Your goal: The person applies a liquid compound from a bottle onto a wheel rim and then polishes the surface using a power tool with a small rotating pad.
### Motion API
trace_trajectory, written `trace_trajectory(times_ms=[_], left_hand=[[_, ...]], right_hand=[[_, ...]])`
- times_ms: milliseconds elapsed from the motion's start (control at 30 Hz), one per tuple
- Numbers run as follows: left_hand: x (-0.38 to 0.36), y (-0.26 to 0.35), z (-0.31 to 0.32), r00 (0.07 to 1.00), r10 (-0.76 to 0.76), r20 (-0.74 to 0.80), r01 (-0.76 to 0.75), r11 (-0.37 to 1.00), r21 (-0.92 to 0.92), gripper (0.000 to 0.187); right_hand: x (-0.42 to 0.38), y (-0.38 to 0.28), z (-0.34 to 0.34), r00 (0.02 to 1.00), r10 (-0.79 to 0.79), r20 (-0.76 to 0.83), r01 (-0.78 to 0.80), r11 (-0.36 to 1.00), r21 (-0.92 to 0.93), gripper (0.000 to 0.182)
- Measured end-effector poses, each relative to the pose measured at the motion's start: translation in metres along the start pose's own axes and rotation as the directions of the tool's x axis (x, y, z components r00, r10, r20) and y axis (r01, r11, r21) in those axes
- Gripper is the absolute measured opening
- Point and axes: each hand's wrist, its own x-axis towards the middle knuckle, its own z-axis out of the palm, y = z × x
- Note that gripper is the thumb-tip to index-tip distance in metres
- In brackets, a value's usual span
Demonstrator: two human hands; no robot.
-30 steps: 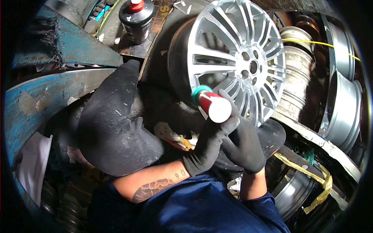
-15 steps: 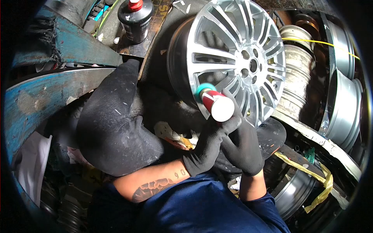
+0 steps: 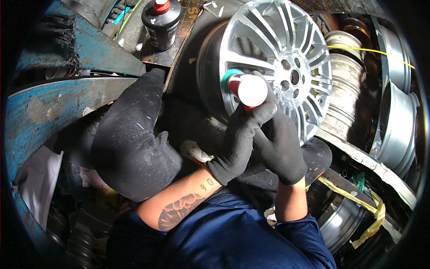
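A silver multi-spoke alloy wheel rim [image 3: 293, 62] leans in front of me, its face tilted up. Both of my hands wear black knit gloves and are wrapped around a small red power sander [image 3: 249, 92] with a round white end. My left hand [image 3: 244, 136] grips the body of the sander, and my right hand [image 3: 282, 145] closes over it from the other side. The teal sanding disc [image 3: 227, 78] lies at the left edge of the rim's face, blurred, apparently against the metal. The sander's handle is mostly hidden by my gloves.
A black bottle with a red cap [image 3: 161, 27] stands on a board at the upper left. Blue-painted metal beams [image 3: 58, 103] run along the left. More rims [image 3: 396, 130] and stacked dull rims [image 3: 342, 85] sit at right, near yellow tape [image 3: 374, 219].
My hands and the sander have moved up along the rim's left edge, and the disc has shifted with them. The whole view has shifted slightly.
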Motion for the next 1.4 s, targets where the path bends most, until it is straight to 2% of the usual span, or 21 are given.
trace_trajectory(times_ms=[133, 200, 300, 333, 433, 500, 567, 767, 867, 933, 1067, 1167, 1300, 1333, 1367, 1400], left_hand=[[-0.013, -0.002, 0.005, 0.999, -0.021, -0.042, 0.023, 0.997, 0.068, 0.055], [-0.023, -0.013, 0.006, 0.995, -0.069, -0.068, 0.07, 0.997, 0.019, 0.057], [-0.037, -0.025, -0.002, 0.99, -0.135, -0.047, 0.138, 0.989, 0.057, 0.06], [-0.042, -0.028, -0.001, 0.985, -0.166, -0.037, 0.167, 0.985, 0.033, 0.061], [-0.046, -0.033, -0.008, 0.965, -0.262, 0.026, 0.261, 0.965, 0.035, 0.066], [-0.049, -0.034, -0.007, 0.95, -0.311, 0.03, 0.309, 0.95, 0.056, 0.067], [-0.05, -0.033, -0.008, 0.957, -0.29, 0.028, 0.288, 0.956, 0.057, 0.065], [-0.044, -0.037, -0.013, 0.962, -0.273, 0.007, 0.273, 0.962, -0.005, 0.064], [-0.044, -0.033, -0.008, 0.97, -0.239, -0.032, 0.239, 0.971, -0.016, 0.064], [-0.036, -0.036, -0.011, 0.976, -0.218, -0.012, 0.218, 0.975, -0.051, 0.064], [-0.027, -0.035, -0.012, 0.991, -0.136, -0.003, 0.136, 0.991, 0.014, 0.064], [-0.023, -0.021, -0.012, 0.984, -0.177, 0.035, 0.175, 0.984, 0.038, 0.062], [-0.025, -0.028, -0.006, 0.996, -0.085, -0.04, 0.087, 0.996, 0.035, 0.06], [-0.027, -0.027, -0.011, 0.989, -0.144, 0.024, 0.143, 0.988, 0.057, 0.061], [-0.03, -0.028, -0.01, 0.986, -0.167, 0.019, 0.166, 0.985, 0.051, 0.062], [-0.035, -0.029, -0.006, 0.982, -0.19, 0.016, 0.19, 0.981, 0.043, 0.063]], right_hand=[[-0.015, 0.006, 0.0, 0.997, 0.062, 0.045, -0.065, 0.996, 0.059, 0.074], [-0.026, 0.011, 0.0, 0.996, 0.049, 0.076, -0.055, 0.995, 0.088, 0.075], [-0.041, 0.023, 0.007, 0.998, -0.038, 0.05, 0.032, 0.991, 0.133, 0.076], [-0.045, 0.021, 0.002, 0.996, -0.023, 0.083, 0.016, 0.996, 0.085, 0.076], [-0.058, 0.027, 0.005, 1.0, -0.003, 0.025, 0.002, 0.999, 0.036, 0.077], [-0.061, 0.026, 0.004, 0.998, 0.027, 0.058, -0.031, 0.996, 0.079, 0.079], [-0.062, 0.026, 0.003, 0.997, 0.005, 0.083, -0.013, 0.995, 0.099, 0.079], [-0.055, 0.031, 0.013, 0.999, -0.051, 0.0, 0.051, 0.996, 0.072, 0.079], [-0.049, 0.028, 0.008, 0.997, -0.03, 0.067, 0.022, 0.993, 0.115, 0.079], [-0.044, 0.029, 0.012, 0.998, -0.056, 0.014, 0.055, 0.995, 0.083, 0.078], [-0.034, 0.027, 0.012, 0.996, -0.083, -0.016, 0.084, 0.99, 0.115, 0.077], [-0.032, 0.021, 0.014, 0.998, -0.048, -0.031, 0.051, 0.989, 0.137, 0.075], [-0.033, 0.021, 0.01, 0.999, -0.036, 0.001, 0.035, 0.993, 0.113, 0.074], [-0.037, 0.025, 0.009, 0.999, -0.05, 0.014, 0.049, 0.995, 0.086, 0.074], [-0.04, 0.027, 0.007, 0.998, -0.064, 0.027, 0.062, 0.996, 0.057, 0.074], [-0.045, 0.025, 0.003, 0.999, -0.003, 0.052, 0.0, 0.998, 0.057, 0.075]])
